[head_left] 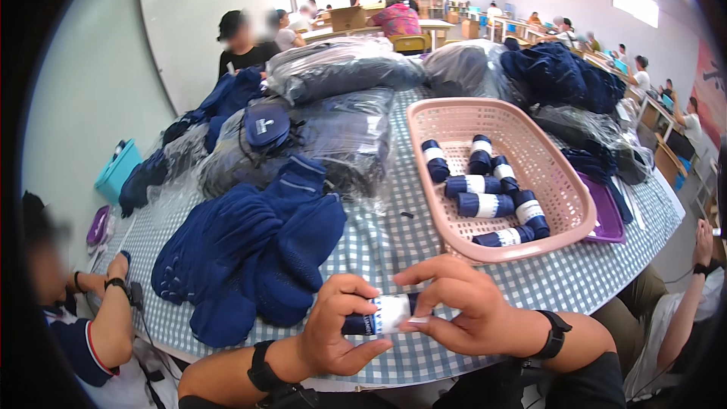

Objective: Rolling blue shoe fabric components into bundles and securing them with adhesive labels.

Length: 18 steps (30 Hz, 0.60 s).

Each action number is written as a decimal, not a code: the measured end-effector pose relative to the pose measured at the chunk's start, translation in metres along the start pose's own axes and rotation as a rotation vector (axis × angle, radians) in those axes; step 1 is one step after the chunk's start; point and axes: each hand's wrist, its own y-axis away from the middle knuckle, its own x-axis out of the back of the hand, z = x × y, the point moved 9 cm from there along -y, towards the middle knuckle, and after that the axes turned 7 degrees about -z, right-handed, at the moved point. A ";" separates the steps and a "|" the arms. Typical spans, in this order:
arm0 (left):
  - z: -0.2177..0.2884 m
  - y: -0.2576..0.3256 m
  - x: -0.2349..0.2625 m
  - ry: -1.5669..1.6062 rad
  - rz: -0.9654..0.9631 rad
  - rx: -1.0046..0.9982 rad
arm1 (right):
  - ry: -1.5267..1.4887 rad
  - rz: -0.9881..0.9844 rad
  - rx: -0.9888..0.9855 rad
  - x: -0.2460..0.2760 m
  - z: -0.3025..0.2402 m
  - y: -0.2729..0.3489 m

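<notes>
Near the table's front edge, a navy roll of socks (pixel 390 313) in a white paper band lies level between my two hands. My left hand (pixel 341 323) is closed round its left end, fingers over the top and thumb below. With thumb and fingertips, my right hand (pixel 467 309) pinches the right end and the band's edge. Beyond my right hand, a pink basket (pixel 560 212) holds several banded rolls like it, such as one roll (pixel 485 205) near its middle. Left of the basket is a loose heap of navy socks (pixel 242 250), some with small dots.
Plastic-wrapped bundles (pixel 341 68) and navy fabric (pixel 564 76) cover the table's far side. A round navy pouch (pixel 266 125) rests on one bundle. A purple tray (pixel 606 212) sits right of the basket. People sit close at left (pixel 98 310) and right (pixel 681 318).
</notes>
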 end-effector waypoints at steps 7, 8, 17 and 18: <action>-0.003 0.009 -0.004 -0.002 0.031 -0.008 | -0.073 -0.090 -0.129 -0.012 0.011 0.004; -0.004 0.008 -0.007 0.006 0.022 -0.020 | -0.064 -0.132 -0.152 -0.014 0.014 0.005; -0.010 0.009 0.001 0.211 0.137 -0.003 | 0.293 0.006 0.202 0.006 -0.038 0.008; -0.010 0.012 0.005 0.239 0.172 0.011 | 0.300 0.003 0.199 0.014 -0.046 0.010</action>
